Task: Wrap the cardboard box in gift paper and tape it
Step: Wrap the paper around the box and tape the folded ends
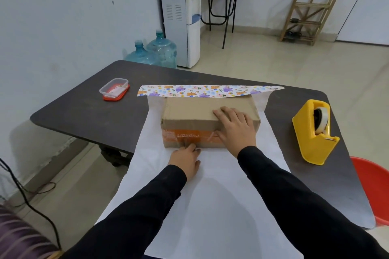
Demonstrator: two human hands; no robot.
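From my remote seat I saw the cardboard box (208, 115) sitting on the far part of the gift paper (210, 185). The sheet lay white side up on the table (84, 111), with its printed face showing only along the raised far edge behind the box. The right hand (235, 128) lay flat on the box top towards its right end, fingers spread and gripping nothing, thumb down the near face. The left hand (186, 160) rested on the paper with its fingertips at the foot of that near face, also holding nothing (its fingertips were partly hidden, so I was less sure there).

I judged this to be the squaring-up step. To do it well, I would have kept the right palm's weight on the box so it could not slide. I would also have lined the box up parallel with the sheet's edges, with equal margins at both ends, before lifting the long near flap. The tape dispenser (313, 132) stood on the right, well apart from the box.
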